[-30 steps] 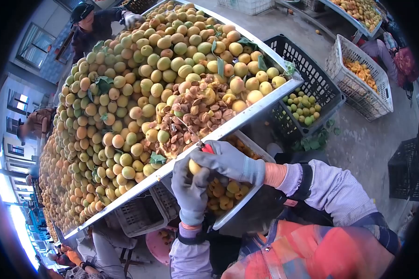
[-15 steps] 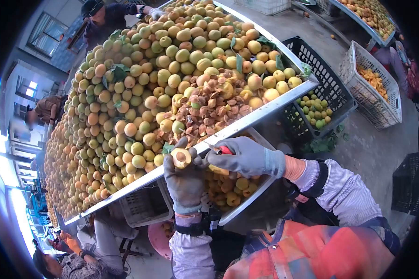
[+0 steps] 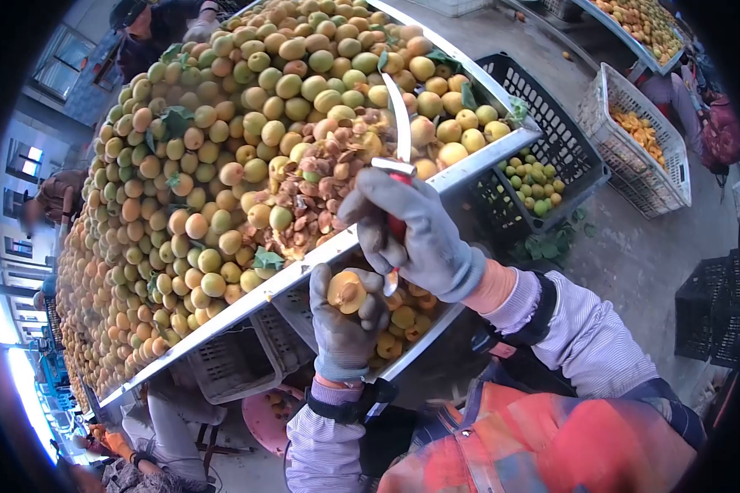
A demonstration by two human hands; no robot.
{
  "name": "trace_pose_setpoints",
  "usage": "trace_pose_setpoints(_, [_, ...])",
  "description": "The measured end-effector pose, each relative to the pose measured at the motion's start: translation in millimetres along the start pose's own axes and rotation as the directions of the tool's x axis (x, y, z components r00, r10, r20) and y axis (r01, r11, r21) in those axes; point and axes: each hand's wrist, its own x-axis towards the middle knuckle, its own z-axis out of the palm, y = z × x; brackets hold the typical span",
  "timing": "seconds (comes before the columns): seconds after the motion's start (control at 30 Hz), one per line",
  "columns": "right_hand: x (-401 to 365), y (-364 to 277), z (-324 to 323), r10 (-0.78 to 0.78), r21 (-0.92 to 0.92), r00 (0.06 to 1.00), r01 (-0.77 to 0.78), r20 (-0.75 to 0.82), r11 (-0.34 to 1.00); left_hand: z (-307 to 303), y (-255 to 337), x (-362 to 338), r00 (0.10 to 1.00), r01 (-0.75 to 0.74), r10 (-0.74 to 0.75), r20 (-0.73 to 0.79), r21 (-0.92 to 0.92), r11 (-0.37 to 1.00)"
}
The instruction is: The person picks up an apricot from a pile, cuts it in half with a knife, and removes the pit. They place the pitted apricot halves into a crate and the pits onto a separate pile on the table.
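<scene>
Left hand (image 3: 344,330), gloved, holds a fruit half (image 3: 347,292) in its curled fingers, cut face exposed. Right hand (image 3: 415,234), gloved, is closed round the red handle of a knife (image 3: 402,123), curved blade pointing away. Table rim (image 3: 284,284) sits just beyond the left hand; black crate (image 3: 580,127) stands right of the right hand.

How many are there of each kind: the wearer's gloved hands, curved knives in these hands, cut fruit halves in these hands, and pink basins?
Left hand and right hand, gloved: 2
Curved knife: 1
Cut fruit half: 1
Pink basin: 1
Total: 5
</scene>
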Motion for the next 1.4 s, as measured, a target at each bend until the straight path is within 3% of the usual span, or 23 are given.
trace_pose_setpoints(0.07, [2.7,5.7,-2.7,-0.123,0.087,0.991,0.118,0.053,0.989,3.8,-8.7,1.4,0.995,0.016,-0.024,-0.099,-0.082,0.997])
trace_pose_setpoints(0.1, [3.6,9.3,-6.8,-0.338,-0.242,0.908,0.396,0.247,0.886,-2.5,-15.0,2.2,0.994,-0.081,0.086,-0.071,0.071,0.994])
trace_pose_setpoints(0.13, [4.2,8.9,-6.5,-0.333,-0.246,0.911,0.39,0.243,0.887,-12.0,-23.0,3.2,0.981,-0.18,0.19,-0.026,0.218,0.959])
trace_pose_setpoints(0.17, [5.1,7.7,-4.5,-0.289,-0.136,0.932,0.322,0.219,0.937,-37.2,-29.8,8.5,0.989,-0.144,0.146,0.011,-0.113,0.983])
trace_pose_setpoints(0.2, [6.9,7.9,-3.2,-0.243,-0.021,0.949,0.252,0.201,0.967,-36.5,-30.7,7.3,0.99,-0.138,0.14,0.009,-0.115,0.984])
trace_pose_setpoints(0.27, [8.7,7.7,0.0,-0.368,-0.23,0.895,0.425,0.254,0.875,-32.5,-30.1,3.8,0.992,-0.119,0.111,-0.065,-0.144,0.982])
trace_pose_setpoints(0.33, [7.8,-7.9,13.4,0.091,-0.002,0.996,-0.091,-0.001,0.996,-33.1,-24.7,4.6,0.99,-0.1,0.105,0.094,-0.061,0.993])
trace_pose_setpoints(0.37, [9.7,-8.2,17.7,0.173,0.061,0.983,-0.17,-0.056,0.984,-33.4,-22.5,4.6,0.964,-0.097,0.088,0.25,0.023,0.995])
trace_pose_setpoints(0.57, [10.7,-15.5,28.2,0.209,-0.019,0.978,-0.209,-0.007,0.978,-33.4,-40.1,6.9,0.982,-0.148,0.168,-0.091,0.201,0.968])
trace_pose_setpoints(0.67, [10.2,-22.7,25.1,0.35,-0.069,0.932,-0.345,0.089,0.936,-15.9,-34.3,-1.6,0.974,-0.219,0.224,0.034,0.383,0.897])
trace_pose_setpoints(0.73, [8.5,-12.5,27.2,0.35,-0.103,0.932,-0.341,0.093,0.934,-40.6,-50.2,5.8,0.964,-0.263,0.264,0.034,0.278,0.924])
trace_pose_setpoints(0.8, [6.8,5.6,29.1,0.141,-0.239,0.971,-0.093,0.194,0.967,-50.0,-56.9,8.2,0.952,-0.306,0.305,0.027,0.17,0.937])
trace_pose_setpoints(0.83, [8.9,9.6,27.7,0.043,-0.289,0.979,0.017,0.2,0.957,-44.9,-55.2,7.2,0.82,-0.518,0.549,0.162,0.618,0.592])
trace_pose_setpoints(0.87, [10.4,8.0,22.2,0.042,-0.289,0.98,0.017,0.197,0.957,-38.7,-52.4,5.6,0.653,-0.547,0.64,0.405,0.837,0.029])
trace_pose_setpoints(0.9, [13.3,3.0,15.5,0.166,-0.124,0.981,-0.153,0.101,0.98,-25.0,-41.9,0.6,0.656,-0.548,0.636,0.407,0.836,0.03])
trace_pose_setpoints(0.93, [15.7,-0.4,11.1,0.3,0.059,0.954,-0.301,0.027,0.952,-6.7,-26.8,-7.0,0.881,-0.436,0.449,0.149,0.623,0.649])
trace_pose_setpoints(0.97, [18.0,11.6,3.5,0.304,0.13,0.953,-0.304,0.02,0.944,3.2,-18.8,-11.8,0.995,-0.094,0.088,0.047,0.161,0.982])
trace_pose_setpoints(1.1, [24.8,25.0,-6.7,0.435,0.426,0.899,-0.372,-0.057,0.824,2.8,-21.0,-14.1,0.949,-0.31,0.304,0.081,0.391,0.867])
trace_pose_setpoints(1.17, [17.8,26.3,-0.6,0.47,0.406,0.881,-0.407,-0.063,0.818,-12.0,-15.7,-3.9,0.993,0.087,-0.071,0.095,-0.173,0.981])
trace_pose_setpoints(1.2, [16.3,26.3,3.1,0.505,0.384,0.861,-0.446,-0.064,0.809,-10.3,-17.5,-5.3,0.993,0.088,-0.072,0.095,-0.172,0.981])
trace_pose_setpoints(1.27, [17.9,23.9,6.1,0.477,0.347,0.873,-0.419,-0.099,0.839,-5.7,-22.4,-10.0,0.963,-0.262,0.23,0.137,0.31,0.914])
trace_pose_setpoints(1.3, [20.1,22.0,5.8,0.461,0.337,0.879,-0.401,-0.119,0.852,-11.5,-15.5,-5.5,0.984,0.029,0.006,0.179,-0.193,0.981])
trace_pose_setpoints(1.4, [22.3,17.7,1.9,0.401,0.292,0.907,-0.352,-0.128,0.889,-25.3,-27.3,-4.5,0.95,-0.127,0.162,0.268,-0.143,0.982])
